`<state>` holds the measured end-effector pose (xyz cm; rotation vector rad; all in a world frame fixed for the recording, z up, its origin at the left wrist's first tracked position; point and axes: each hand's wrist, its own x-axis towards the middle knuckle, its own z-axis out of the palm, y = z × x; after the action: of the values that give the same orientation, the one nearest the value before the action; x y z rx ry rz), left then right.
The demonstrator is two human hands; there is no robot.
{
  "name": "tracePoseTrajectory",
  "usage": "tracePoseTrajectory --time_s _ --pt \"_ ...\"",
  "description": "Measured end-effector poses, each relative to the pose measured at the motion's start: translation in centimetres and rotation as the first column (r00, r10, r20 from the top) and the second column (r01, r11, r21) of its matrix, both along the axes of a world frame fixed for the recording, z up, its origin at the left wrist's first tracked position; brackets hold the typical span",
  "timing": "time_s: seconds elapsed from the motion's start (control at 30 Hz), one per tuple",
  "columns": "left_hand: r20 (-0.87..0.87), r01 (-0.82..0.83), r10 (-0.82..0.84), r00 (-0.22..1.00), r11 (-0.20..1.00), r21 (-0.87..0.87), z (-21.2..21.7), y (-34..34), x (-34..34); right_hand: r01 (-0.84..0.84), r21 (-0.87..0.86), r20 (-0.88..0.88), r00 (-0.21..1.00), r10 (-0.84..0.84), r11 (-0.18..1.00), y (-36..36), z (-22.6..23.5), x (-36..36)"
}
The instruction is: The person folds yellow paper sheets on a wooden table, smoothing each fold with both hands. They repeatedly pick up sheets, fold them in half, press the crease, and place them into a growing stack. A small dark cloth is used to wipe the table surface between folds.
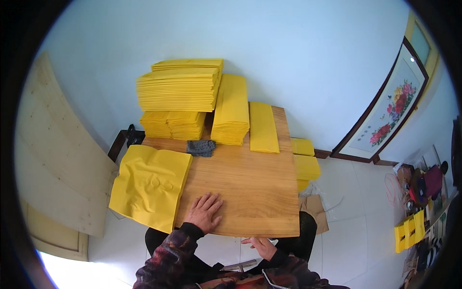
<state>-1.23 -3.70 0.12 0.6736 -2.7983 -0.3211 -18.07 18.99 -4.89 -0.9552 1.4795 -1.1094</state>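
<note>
The left hand [204, 212] lies flat and spread on the bare wood of the table [250, 192], fingers wide, holding nothing, just beside the near right corner of a large crinkled yellow sheet [150, 185] that overhangs the table's left edge. The right hand [262, 246] hovers below the near edge of the table, over the person's lap, fingers loosely open and empty as far as can be seen. At the far side stand tall stacks of folded yellow paper [180, 91], a lower stack [232, 113] and a flat bundle [263, 127] to their right, with a small grey cloth [201, 147] in front of them; more yellow bundles [304, 164] sit off the table's right side. My reading is that the loose sheet is the weak spot: with so much of it hanging past the edge and nothing pressing on it, a nudge from the left forearm or a draught could slide it to the floor. The tall stacks also look uneven, so a jolt to the table might tip the upper layers toward the wall or onto the cloth
</note>
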Motion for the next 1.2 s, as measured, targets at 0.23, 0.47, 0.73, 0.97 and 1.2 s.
tracePoseTrajectory --time_s 0.23,0.47,0.73,0.97,1.2 --pt "0.009 -0.017 0.017 1.0 0.998 0.057 0.2 0.0 -0.2 -0.05 -0.021 -0.031 0.998 0.05 0.999 -0.3 1.1 -0.3" --pt "0.026 -0.027 0.026 0.999 0.999 0.029 0.5 0.2 -0.5 -0.044 -0.076 0.019 0.999 0.046 0.996 -0.4 0.3 -0.4" --pt "-0.093 0.035 -0.032 0.995 0.999 0.028 0.0 0.3 0.7 -0.079 0.04 -0.067 0.994 0.081 0.996 4.3 1.3 -4.1" --pt "0.096 0.157 -0.15 0.984 0.985 -0.067 0.5 2.9 2.5 0.522 0.369 0.505 0.582 -0.638 0.769 7.9 1.4 -5.4" --pt "0.182 0.106 -0.065 0.981 0.968 -0.227 -1.2 3.0 1.7 0.576 0.139 0.575 0.615 -0.54 0.805 7.5 -1.5 -5.7"
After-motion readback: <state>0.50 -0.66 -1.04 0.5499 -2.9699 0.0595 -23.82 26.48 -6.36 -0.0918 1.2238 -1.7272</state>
